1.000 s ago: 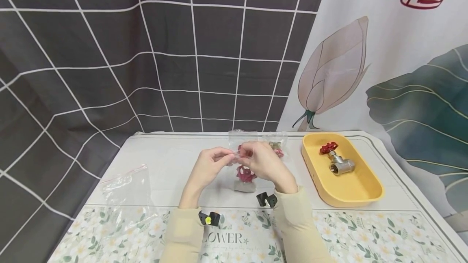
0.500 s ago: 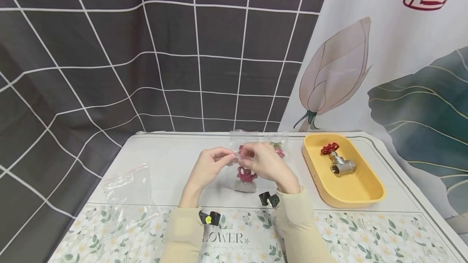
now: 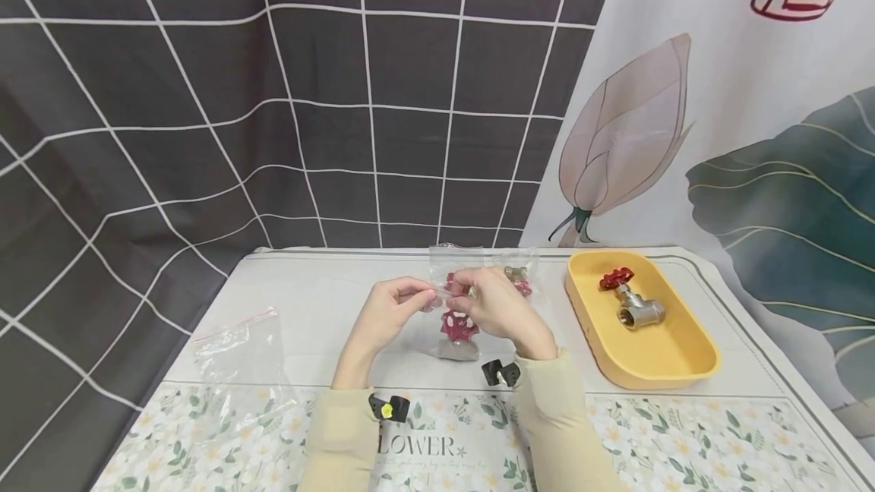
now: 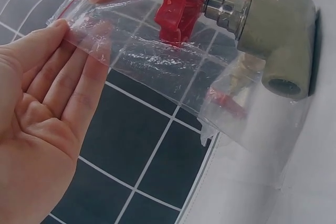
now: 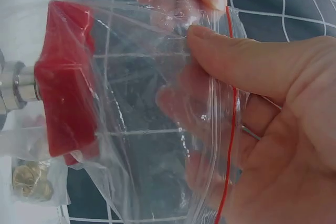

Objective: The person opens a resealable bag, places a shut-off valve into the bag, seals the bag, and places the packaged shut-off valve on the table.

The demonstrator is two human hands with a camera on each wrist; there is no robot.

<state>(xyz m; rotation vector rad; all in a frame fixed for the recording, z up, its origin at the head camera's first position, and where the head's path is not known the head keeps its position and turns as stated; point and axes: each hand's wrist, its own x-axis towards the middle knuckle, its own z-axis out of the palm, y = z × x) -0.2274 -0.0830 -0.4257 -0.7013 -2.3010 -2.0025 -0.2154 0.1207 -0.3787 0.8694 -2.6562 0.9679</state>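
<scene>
Between both hands a clear zip bag with a red seal line stands upright. Inside it is a valve with a grey-green tee-shaped body, a metal stem and a red handwheel. The left hand pinches the bag's mouth between thumb and fingers. On the other side of the mouth, the right hand pinches the plastic near the seal, its thumb in front and fingers seen through the film. In the head view, the right hand partly covers the bag.
Behind the hands lie more zip bags, one with brass and red parts. To the right, a yellow tray holds a metal valve with a red handwheel. A flat clear zip bag lies on the left of the table.
Both hands stay at the bag's mouth, with only slight shifts of the fingers. The handwheel and valve body hang almost where they were.
</scene>
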